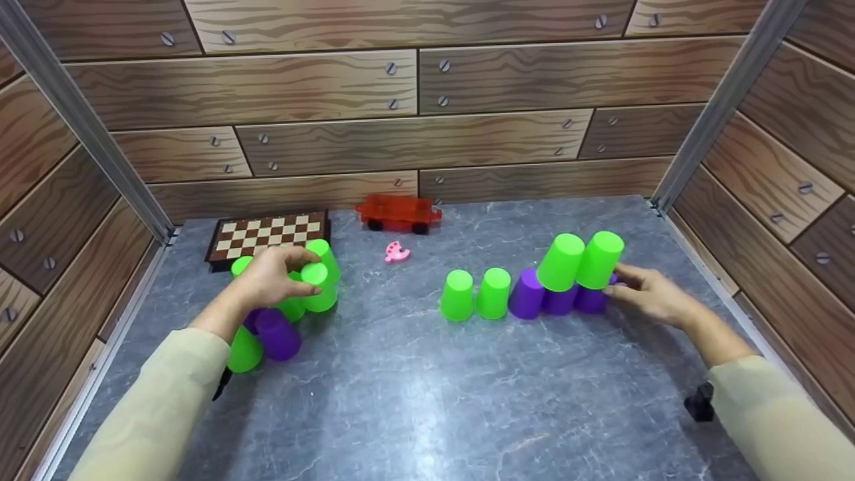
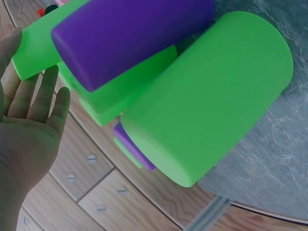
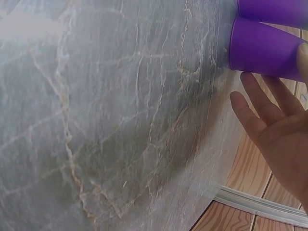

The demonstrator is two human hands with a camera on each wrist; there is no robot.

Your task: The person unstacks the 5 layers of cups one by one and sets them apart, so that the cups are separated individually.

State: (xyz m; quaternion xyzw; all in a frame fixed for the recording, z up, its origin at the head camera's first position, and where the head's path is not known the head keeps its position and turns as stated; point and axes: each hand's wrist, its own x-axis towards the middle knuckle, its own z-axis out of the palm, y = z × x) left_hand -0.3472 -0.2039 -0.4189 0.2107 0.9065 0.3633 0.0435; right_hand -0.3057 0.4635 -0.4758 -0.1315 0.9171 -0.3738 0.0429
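Observation:
My left hand [image 1: 274, 274] pinches a green cup [image 1: 314, 275] near its closed end, among a cluster of upside-down cups on the left. In the left wrist view, a purple cup [image 2: 130, 38] and a large green cup [image 2: 207, 101] lie close beside the hand. At the right end of a row, my right hand [image 1: 651, 294] has thumb and index finger around the top of a purple cup [image 3: 264, 50]; its other fingers extend below. Two green cups, one of them the left one [image 1: 561, 260], stand on the purple cups there. Two more green cups [image 1: 457, 295] stand left of these.
At the back left lies a chessboard [image 1: 267, 235]. A red toy wagon [image 1: 399, 210] stands by the back wall, with a small pink toy [image 1: 397, 252] in front. Wood-patterned walls [image 1: 414, 80] enclose the grey marbled table [image 1: 414, 387].

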